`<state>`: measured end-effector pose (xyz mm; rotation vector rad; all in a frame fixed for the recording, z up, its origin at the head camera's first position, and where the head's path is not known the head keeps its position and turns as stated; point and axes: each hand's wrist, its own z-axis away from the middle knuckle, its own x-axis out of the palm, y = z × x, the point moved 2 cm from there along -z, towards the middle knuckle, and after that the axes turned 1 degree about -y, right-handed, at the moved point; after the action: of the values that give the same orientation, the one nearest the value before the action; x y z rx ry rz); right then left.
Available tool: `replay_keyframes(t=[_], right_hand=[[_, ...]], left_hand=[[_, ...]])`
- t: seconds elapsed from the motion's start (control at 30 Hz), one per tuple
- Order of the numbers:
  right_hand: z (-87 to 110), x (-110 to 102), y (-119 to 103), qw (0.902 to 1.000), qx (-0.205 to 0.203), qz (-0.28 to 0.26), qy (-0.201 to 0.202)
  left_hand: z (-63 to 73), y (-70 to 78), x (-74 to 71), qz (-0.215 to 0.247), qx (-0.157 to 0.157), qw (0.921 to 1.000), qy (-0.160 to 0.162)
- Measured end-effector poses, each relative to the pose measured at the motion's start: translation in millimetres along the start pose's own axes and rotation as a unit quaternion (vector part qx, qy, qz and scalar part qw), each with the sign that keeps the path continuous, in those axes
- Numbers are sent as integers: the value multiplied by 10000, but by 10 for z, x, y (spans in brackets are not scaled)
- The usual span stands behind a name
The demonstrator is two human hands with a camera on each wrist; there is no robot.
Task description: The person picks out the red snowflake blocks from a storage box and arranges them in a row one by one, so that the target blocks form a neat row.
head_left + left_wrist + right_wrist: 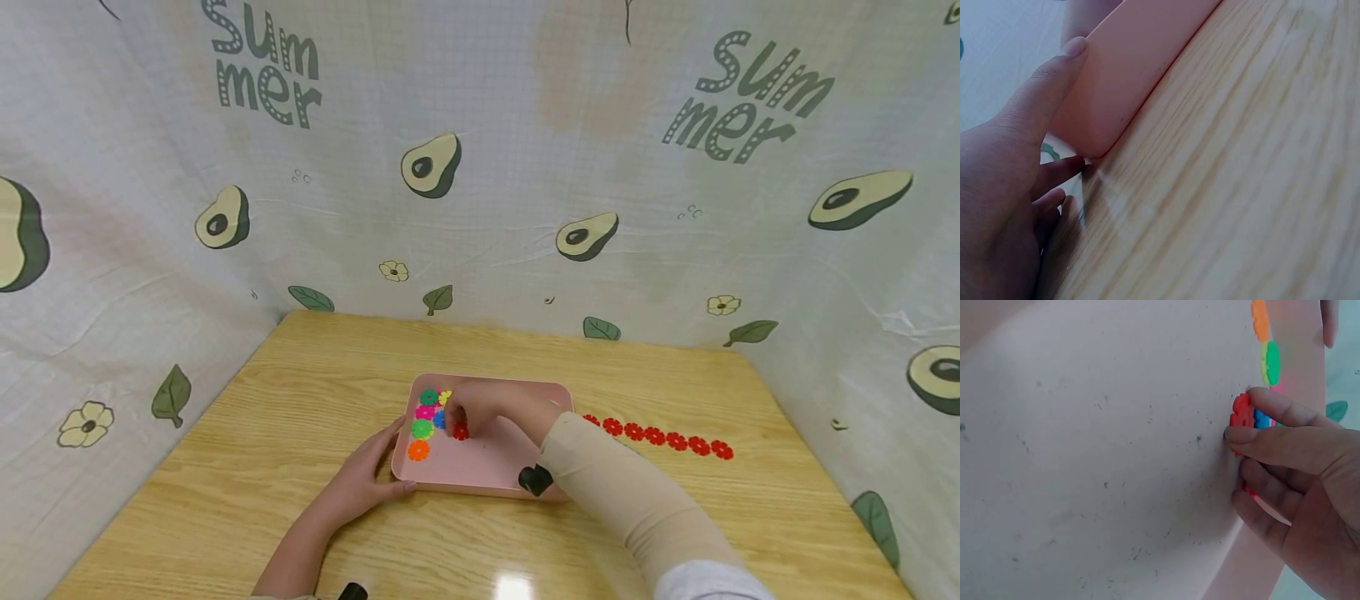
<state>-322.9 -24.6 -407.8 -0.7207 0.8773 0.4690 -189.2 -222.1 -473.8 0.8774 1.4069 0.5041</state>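
Red flower disc (461, 432) sits within the pink tray (483, 467), lower centre of the head view, pinched by the fingers of my right hand (472, 403). My left hand (366, 472) spreads around the tray's corner, seemingly steadying it; red discs (655, 436) line the tabletop (645, 367), lower right.
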Motion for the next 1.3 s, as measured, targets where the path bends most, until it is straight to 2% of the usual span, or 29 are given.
replay_keyframes(t=[0.3, 0.63, 0.8, 1.3], right_hand=[[11, 1, -16, 9999, 18, 9, -152], [107, -7, -9, 9999, 83, 18, 78], [200, -15, 1, 9998, 66, 152, 107], [611, 34, 216, 9997, 244, -27, 19]], left_hand=[[0, 6, -1, -2, -11, 10000, 19], [-1, 12, -6, -13, -34, 10000, -15], [-2, 16, -4, -63, -57, 10000, -35], [4, 31, 1, -70, -177, 9998, -39]])
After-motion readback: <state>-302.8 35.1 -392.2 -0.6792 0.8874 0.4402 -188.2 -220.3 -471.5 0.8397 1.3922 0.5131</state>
